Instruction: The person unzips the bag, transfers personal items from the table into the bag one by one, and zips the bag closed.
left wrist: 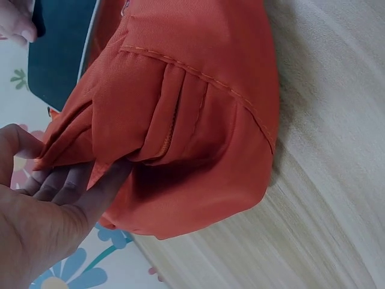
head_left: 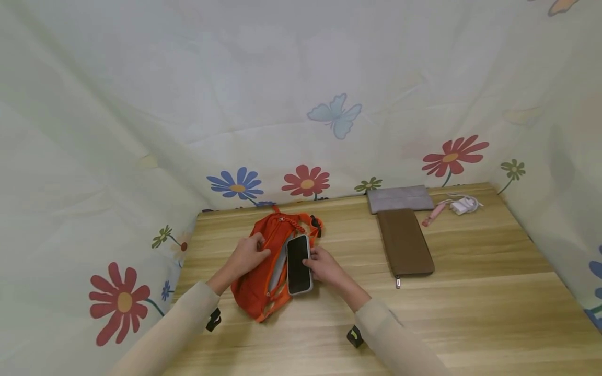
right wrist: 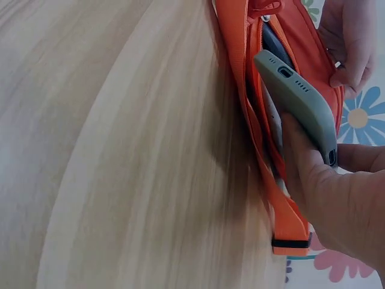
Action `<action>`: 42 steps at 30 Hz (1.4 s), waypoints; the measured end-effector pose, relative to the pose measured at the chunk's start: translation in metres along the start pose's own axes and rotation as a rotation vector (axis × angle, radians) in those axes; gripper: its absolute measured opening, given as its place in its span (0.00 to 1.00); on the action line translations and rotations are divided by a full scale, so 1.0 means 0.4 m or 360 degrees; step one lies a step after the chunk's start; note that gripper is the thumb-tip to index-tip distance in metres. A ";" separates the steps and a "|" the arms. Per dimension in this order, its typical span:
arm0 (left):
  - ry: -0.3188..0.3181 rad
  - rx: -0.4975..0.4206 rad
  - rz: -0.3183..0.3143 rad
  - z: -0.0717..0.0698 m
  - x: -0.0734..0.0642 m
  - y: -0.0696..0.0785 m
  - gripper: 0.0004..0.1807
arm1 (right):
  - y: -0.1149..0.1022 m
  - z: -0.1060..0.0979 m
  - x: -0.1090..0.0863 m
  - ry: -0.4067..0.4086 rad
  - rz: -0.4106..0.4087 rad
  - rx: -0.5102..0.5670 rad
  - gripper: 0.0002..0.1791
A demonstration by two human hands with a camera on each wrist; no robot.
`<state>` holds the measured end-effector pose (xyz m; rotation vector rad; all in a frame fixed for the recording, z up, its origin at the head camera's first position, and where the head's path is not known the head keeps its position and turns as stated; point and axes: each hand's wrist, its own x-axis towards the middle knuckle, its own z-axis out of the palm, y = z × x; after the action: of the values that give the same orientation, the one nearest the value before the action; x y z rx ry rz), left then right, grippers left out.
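An orange-red waist bag [head_left: 256,279] lies on the wooden table with its zipped mouth open and a grey lining showing. My left hand [head_left: 248,255] pinches the bag's fabric between thumb and fingers; the left wrist view shows the pinched fold of the bag [left wrist: 198,120] near the fingertips. In my right hand [head_left: 327,269] is a smartphone [head_left: 297,263] in a pale case, its dark screen facing up. The right wrist view has the phone [right wrist: 301,99] tilted beside the bag's open mouth, with fingers beneath it and the thumb on the other side.
Right of the bag lies a brown zip wallet [head_left: 405,243], with a grey flat pouch [head_left: 400,199] behind it. A pink stick-like item [head_left: 435,213] and a white charger with cable [head_left: 464,204] sit at the back right. Flower-printed cloth [head_left: 263,130] surrounds the table.
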<state>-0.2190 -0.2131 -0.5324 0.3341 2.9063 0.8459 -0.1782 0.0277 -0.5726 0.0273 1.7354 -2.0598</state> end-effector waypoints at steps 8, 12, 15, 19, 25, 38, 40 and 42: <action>0.0006 -0.0021 0.0021 0.003 0.000 -0.004 0.08 | 0.032 0.018 0.048 -0.0047 0.0002 0.0318 0.22; -0.0015 -0.0049 0.0020 0.006 0.000 -0.004 0.08 | 0.038 0.045 0.066 -0.0020 -0.0001 0.0363 0.24; 0.0010 -0.0060 0.0005 0.004 0.000 -0.003 0.07 | 0.038 0.072 0.080 0.0014 -0.0019 0.0412 0.23; 0.0035 -0.0073 0.0031 0.001 0.000 0.000 0.08 | 0.039 0.103 0.094 0.0091 -0.0018 0.0457 0.22; 0.0037 -0.0096 0.0100 -0.007 -0.004 0.002 0.07 | 0.048 0.126 0.097 0.0071 0.0005 0.0410 0.21; -0.0065 -0.0204 0.0151 -0.021 -0.018 0.022 0.07 | 0.051 0.134 0.089 -0.0052 0.0025 0.0409 0.29; -0.0105 -0.0268 0.0153 -0.017 -0.022 0.031 0.05 | 0.052 0.141 0.098 -0.0124 0.0007 0.0488 0.31; -0.0122 -0.0297 0.0163 -0.012 -0.024 0.038 0.04 | 0.055 0.147 0.108 -0.0165 -0.0008 0.0568 0.33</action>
<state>-0.2076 -0.2055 -0.5198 0.4898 2.7331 1.0848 -0.1941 -0.0438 -0.5935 0.0246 1.2917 -2.3048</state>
